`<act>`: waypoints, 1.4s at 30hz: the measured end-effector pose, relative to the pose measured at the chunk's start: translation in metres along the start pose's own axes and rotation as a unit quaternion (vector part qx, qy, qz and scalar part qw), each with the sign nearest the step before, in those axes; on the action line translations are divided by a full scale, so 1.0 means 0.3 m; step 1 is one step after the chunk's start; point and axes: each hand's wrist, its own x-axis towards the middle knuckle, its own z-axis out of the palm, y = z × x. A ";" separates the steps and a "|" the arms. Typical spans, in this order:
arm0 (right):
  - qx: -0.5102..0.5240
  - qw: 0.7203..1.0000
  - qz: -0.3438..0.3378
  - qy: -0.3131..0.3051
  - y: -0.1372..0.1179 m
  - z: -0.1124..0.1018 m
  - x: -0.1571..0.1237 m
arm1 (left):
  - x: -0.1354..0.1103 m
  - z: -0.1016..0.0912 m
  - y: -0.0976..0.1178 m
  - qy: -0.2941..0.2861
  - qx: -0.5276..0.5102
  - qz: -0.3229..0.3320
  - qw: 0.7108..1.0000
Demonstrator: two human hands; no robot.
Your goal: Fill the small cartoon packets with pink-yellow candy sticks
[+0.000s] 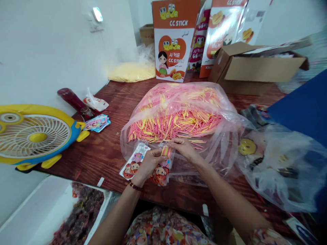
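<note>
Just below the middle of the frame, a clear printed packet sits above the tabletop edge, pink and yellow sticks showing in its upper part. The left hand grasps it, thumb laid across the front, and a beaded bracelet circles that wrist. The right hand has its fingers drawn together at the packet's top right edge; whether they pinch the film or the sticks, I cannot tell. Just beside the left hand, on its left in the frame, lie more printed packets.

Above the hands, across the centre, a heap of loose sticks in pink and yellow fills a translucent pink bag spread on the dark red wooden table. At right is a clear plastic bag, with a blue surface beyond it.

Left of the heap are colourful sachets, a white tissue pack and a tilted dark red bottle; a yellow and blue fan stands at the left edge. Along the top are a pale yellow bag, an upright CC Stick carton and an open cardboard box. A white tray bearing dark reddish material occupies the lower left.
</note>
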 end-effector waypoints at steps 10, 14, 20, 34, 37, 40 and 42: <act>-0.039 0.998 -0.046 -0.020 0.009 0.045 -0.023 | -0.016 -0.036 0.004 -0.008 0.024 -0.016 1.000; 0.038 0.999 0.014 0.012 0.002 0.027 -0.026 | -0.040 -0.082 0.001 0.029 -0.016 -0.014 0.999; -0.074 0.982 -0.027 0.173 0.073 -0.182 -0.055 | -0.103 -0.190 0.000 0.103 -0.081 -0.032 0.991; -0.565 0.823 -0.057 0.000 0.080 -0.266 0.017 | -0.100 -0.122 -0.040 0.112 -0.084 -0.023 0.990; -0.585 0.807 -0.079 -0.003 0.065 -0.210 0.060 | -0.107 -0.136 -0.041 0.120 -0.084 -0.027 0.989; -0.635 0.766 -0.093 -0.047 0.040 -0.155 0.104 | -0.110 -0.130 -0.041 0.111 -0.076 -0.025 0.991; -0.670 0.734 -0.085 -0.077 0.020 -0.123 0.127 | -0.110 -0.121 -0.038 0.104 -0.074 -0.021 0.992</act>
